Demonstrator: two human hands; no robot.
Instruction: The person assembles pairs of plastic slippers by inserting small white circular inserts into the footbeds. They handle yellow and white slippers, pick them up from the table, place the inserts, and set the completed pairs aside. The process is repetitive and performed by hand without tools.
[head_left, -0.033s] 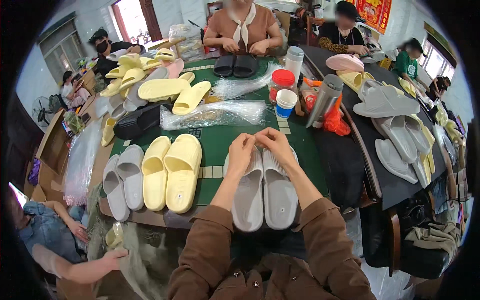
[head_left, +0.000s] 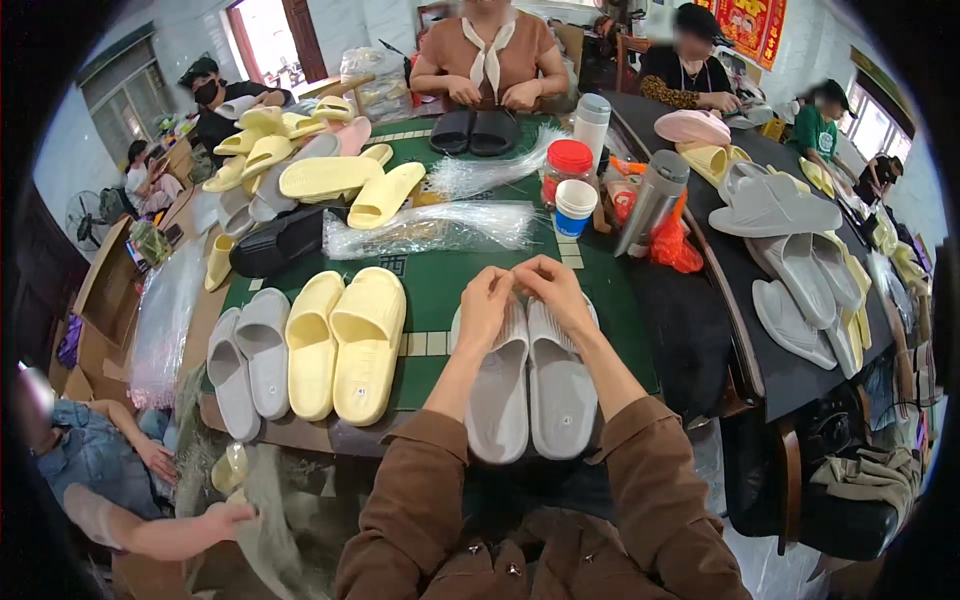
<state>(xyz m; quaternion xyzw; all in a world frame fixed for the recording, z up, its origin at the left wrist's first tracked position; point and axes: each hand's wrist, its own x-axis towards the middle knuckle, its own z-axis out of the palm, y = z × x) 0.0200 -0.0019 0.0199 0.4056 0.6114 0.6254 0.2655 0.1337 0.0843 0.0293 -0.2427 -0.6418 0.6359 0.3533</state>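
Observation:
A pair of grey slide slippers lies side by side in front of me, the left slipper (head_left: 497, 405) and the right slipper (head_left: 562, 405) with their toes pointing away. Over the toe ends, my left hand (head_left: 486, 305) and my right hand (head_left: 550, 292) are close together, fingertips pinched. Anything between them is too small to make out. To the left sit a yellow pair of slippers (head_left: 365, 365) and a smaller grey pair (head_left: 263, 350). Bundles of clear plastic strips (head_left: 430, 228) lie beyond my hands on the green table (head_left: 425, 375).
Yellow, grey and black slippers heap up at the back left (head_left: 265, 155). A paper cup (head_left: 573, 210), a red-lidded jar (head_left: 568, 170) and a steel flask (head_left: 655, 200) stand back right. More grey slippers (head_left: 790, 270) cover the dark right table. Several people sit around; one reaches in at lower left (head_left: 225, 518).
My pinched hands stay over the grey slippers' toes. At lower left, the other person's hand has shifted slightly; otherwise the scene looks the same.

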